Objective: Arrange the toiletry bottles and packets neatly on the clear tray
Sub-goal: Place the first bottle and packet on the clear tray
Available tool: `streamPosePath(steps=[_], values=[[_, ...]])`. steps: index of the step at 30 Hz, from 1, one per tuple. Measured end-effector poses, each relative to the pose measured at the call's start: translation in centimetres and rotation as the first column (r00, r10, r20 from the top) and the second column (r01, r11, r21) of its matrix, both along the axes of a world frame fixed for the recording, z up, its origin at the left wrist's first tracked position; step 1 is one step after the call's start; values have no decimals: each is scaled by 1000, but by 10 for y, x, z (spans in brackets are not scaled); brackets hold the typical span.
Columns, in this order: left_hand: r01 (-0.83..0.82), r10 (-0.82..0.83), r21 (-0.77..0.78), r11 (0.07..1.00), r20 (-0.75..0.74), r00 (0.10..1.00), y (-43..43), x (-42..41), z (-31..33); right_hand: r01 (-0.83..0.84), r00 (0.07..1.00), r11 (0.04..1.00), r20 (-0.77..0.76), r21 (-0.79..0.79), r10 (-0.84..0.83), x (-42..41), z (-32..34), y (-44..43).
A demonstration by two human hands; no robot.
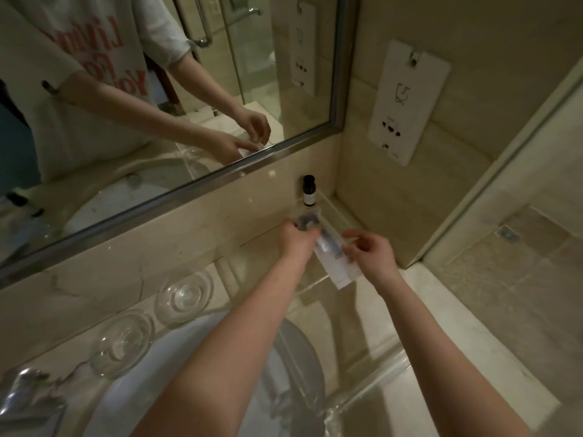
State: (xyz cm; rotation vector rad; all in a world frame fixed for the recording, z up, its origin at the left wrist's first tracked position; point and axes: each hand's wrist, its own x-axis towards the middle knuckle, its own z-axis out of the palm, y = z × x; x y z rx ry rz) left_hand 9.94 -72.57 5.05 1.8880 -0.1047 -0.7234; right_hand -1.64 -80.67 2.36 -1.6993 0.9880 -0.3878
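Observation:
A small dark bottle (309, 190) with a pale label stands upright in the back corner of the counter, against the wall below the mirror. In front of it my left hand (298, 239) grips a small clear packet (307, 221) with something dark inside. My right hand (372, 252) pinches the side of a long white packet (336, 263) that lies tilted between both hands. The clear tray (362, 313) spreads over the counter beneath my forearms, its thick glassy edge running down to the lower right.
Two upturned clear glasses (184, 296) (123, 342) stand left of the tray by the backsplash. A white basin (220, 373) lies under my left arm, a chrome tap (28, 395) at the lower left. A socket plate (407, 102) hangs on the right wall.

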Motion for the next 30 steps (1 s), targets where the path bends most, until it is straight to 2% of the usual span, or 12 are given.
streamPosePath(steps=[3,6,9,12,16,19,24,30], values=[[87,-91,87,992,41,995,-1,3,-6,-7,993,989,-115,-145,-10,6,-2,-18],[237,-295,296,925,167,941,12,5,-14,-119,962,948,-269,-294,37,10,-9,-26],[313,-539,532,787,346,768,33,6,-23,-186,942,792,-335,-581,-25,13,-16,-20],[310,-637,607,731,445,629,52,4,-30,-227,963,664,-265,-713,44,20,-17,-2],[346,-740,699,626,393,545,72,0,-33,-418,902,557,-399,-717,163,30,-29,10],[370,-798,749,550,341,498,78,-1,-33,-416,897,566,-422,-712,130,32,-33,10],[385,-820,765,516,311,480,79,1,-30,-327,916,610,-402,-722,14,31,-25,16],[407,-841,774,484,284,461,84,0,-21,-394,882,627,-468,-672,54,28,-18,20]])
